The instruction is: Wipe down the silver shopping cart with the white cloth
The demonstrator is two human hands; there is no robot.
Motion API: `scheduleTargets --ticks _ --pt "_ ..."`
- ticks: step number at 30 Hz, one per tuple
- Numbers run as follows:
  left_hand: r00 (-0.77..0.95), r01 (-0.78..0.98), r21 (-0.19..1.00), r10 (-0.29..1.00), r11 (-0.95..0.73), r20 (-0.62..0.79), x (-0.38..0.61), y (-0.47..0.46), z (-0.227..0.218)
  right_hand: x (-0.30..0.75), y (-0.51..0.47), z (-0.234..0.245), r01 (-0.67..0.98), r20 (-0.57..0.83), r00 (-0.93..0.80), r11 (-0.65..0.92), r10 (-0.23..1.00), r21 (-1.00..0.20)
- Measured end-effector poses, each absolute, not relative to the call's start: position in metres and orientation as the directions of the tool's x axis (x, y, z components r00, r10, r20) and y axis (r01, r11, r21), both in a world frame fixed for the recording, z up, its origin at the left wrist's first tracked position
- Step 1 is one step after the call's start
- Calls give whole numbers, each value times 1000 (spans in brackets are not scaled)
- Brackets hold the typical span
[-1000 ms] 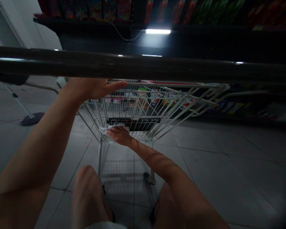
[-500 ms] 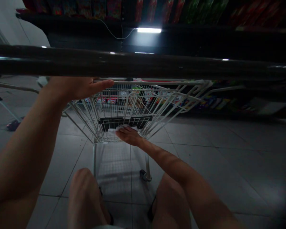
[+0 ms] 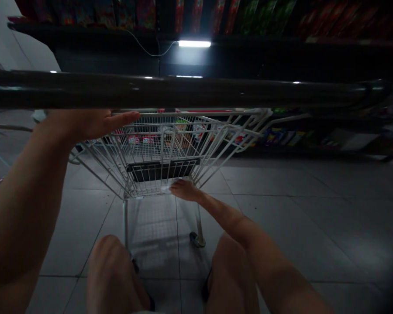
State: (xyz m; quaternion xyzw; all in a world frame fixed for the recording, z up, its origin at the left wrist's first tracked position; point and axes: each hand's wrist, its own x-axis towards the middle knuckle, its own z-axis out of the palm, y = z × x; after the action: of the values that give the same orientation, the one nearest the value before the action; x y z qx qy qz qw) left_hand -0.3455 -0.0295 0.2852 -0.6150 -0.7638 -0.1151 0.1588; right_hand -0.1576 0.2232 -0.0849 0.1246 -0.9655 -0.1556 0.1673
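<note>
Right hand (image 3: 185, 191) lies palm down, fingers together, on a small white cloth (image 3: 166, 189) at the near edge of the white wire shopping cart (image 3: 196, 114), lower middle of the frame; any grip cannot be told. Left hand (image 3: 85, 124) rests open along the cart's upper rim.

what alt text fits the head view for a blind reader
A right hand presses a white cloth on a wire shopping cart, the left hand resting near its rim under the dark handle. Shelves of colorful packages stand beyond.
</note>
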Motion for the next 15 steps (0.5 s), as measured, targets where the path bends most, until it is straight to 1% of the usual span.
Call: scheduleTargets --ticks 2,4,7,9,12,15 --pt "-193 976 -15 900 216 390 -348 -28 283 -140 240 -67 -148 356 -895 933 -267 327" --pt "-200 973 -31 902 229 383 -351 -27 282 -130 250 -59 -96 414 -884 950 -219 297" --pt "-231 959 -73 906 273 355 -354 -24 282 -132 247 -75 -29 390 -911 966 -131 256" --pt "-244 951 -97 907 293 344 -353 -23 283 -139 237 -94 -47 342 -930 965 -137 258" --pt "-236 948 -118 904 294 355 -347 -22 287 -144 225 -110 -105 299 -935 952 -193 287" --pt "-227 949 -127 903 290 364 -344 -22 288 -137 229 -93 -111 297 -931 939 -213 326"
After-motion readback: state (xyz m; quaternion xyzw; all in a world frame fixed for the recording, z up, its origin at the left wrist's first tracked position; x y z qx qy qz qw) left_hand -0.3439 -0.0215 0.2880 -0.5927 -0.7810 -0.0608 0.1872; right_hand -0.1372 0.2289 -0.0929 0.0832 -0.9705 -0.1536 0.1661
